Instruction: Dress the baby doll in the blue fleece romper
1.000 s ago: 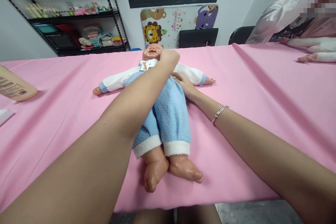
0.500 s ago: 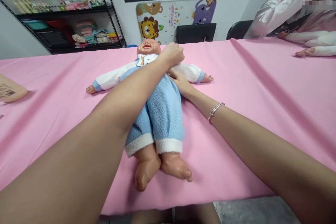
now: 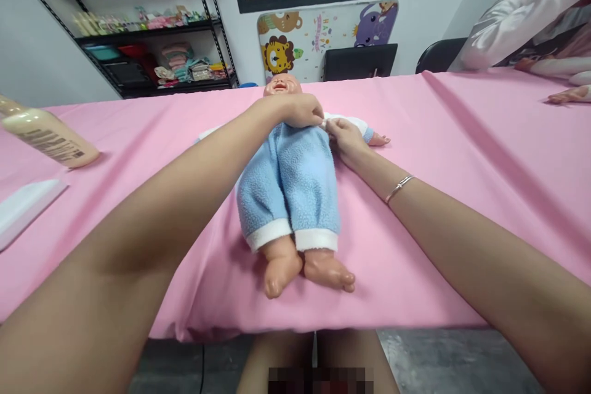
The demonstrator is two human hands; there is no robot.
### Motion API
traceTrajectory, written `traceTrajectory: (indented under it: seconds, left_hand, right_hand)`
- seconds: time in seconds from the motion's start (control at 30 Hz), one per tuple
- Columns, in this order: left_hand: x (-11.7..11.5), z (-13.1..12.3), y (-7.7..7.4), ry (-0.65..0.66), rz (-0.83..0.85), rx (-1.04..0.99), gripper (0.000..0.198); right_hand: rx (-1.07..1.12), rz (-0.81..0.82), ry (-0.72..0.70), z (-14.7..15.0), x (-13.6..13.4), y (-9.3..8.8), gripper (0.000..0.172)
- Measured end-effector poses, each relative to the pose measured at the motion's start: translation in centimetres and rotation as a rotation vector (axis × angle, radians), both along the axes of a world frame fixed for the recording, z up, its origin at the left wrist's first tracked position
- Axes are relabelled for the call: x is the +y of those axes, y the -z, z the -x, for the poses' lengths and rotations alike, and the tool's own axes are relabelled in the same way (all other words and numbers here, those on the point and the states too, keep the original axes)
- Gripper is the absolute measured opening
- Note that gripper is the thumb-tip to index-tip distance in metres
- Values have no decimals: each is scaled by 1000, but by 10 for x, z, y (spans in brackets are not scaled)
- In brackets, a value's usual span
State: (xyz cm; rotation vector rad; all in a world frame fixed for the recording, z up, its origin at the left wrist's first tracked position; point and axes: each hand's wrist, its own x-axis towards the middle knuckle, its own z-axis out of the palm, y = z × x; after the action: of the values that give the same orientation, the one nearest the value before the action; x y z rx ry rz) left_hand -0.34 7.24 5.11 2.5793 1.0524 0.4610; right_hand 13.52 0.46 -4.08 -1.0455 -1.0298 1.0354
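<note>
A baby doll [image 3: 289, 184] lies on its back, wearing blue fleece trousers with white cuffs. Its bare feet [image 3: 307, 268] point toward me. My left hand [image 3: 300, 111] lies across the doll's chest, its fingers curled on the top, and my forearm hides most of that garment. My right hand [image 3: 344, 138], with a thin silver bangle [image 3: 399, 189] at the wrist, grips the doll's white sleeve [image 3: 346, 121] close to my left fingertips. The doll's other arm is almost entirely hidden under my left forearm.
A pink cloth [image 3: 415, 197] covers the table. A beige bottle [image 3: 46, 137] lies at the left, near a white flat item [image 3: 25, 209]. At the far right sits a person in a pale coat [image 3: 517, 28], with a black chair [image 3: 438, 55]. Behind stand a shelf [image 3: 148, 28] and a cartoon board [image 3: 323, 40].
My left forearm has swung down over the doll's chest, covering the collar and one arm. My right hand has slid up onto the sleeve. The view has shifted, showing more of the bottle.
</note>
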Motion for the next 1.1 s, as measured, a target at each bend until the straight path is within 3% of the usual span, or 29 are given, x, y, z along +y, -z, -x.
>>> traceTrajectory:
  seconds: [0.07, 0.13, 0.23, 0.33, 0.4, 0.5, 0.63, 0.77, 0.87, 0.9, 0.97, 1.07, 1.1]
  left_hand:
    - [-31, 27, 0, 68, 1, 80, 15]
    - [-54, 53, 7, -10, -74, -20, 22]
    - [-66, 88, 27, -263, -131, -315, 24]
    - [-59, 117, 49, -524, -25, -482, 29]
    - [-53, 133, 59, -533, 88, -490, 36]
    - [-47, 150, 67, -386, 218, -532, 39]
    - [-42, 155, 67, -367, 372, -785, 35]
    - [-41, 145, 72, -401, 285, -858, 30]
    - [-42, 138, 78, -487, 227, -793, 39]
    - [-42, 137, 79, -524, 219, -783, 40]
    - [-42, 136, 81, -567, 189, -775, 41]
    - [-41, 135, 82, -576, 130, -772, 42]
    - [-42, 135, 82, -575, 120, -771, 42]
  right_hand:
    - [86, 84, 80, -9, -2, -5, 29]
    - [60, 119, 109, -16, -4, -6, 25]
    - [-54, 129, 10, -19, -8, -4, 25]
    - [-200, 62, -160, -15, -13, 1, 42]
    - [-298, 21, -249, -11, -14, 2, 48]
    - [-288, 17, -304, -10, -13, 1, 50]
    - [-130, -45, -107, -15, -6, 1, 42]
    - [-574, -67, 125, -14, -5, 1, 23]
    - [-668, -285, 289, 7, -28, -23, 20]
    - [-702, -384, 267, 17, -43, -36, 19]
    - [-802, -514, 10, 38, -81, -64, 12]
    - [-1115, -530, -653, 65, -145, -93, 14]
    - [-1231, -530, -777, 72, -162, -96, 15]
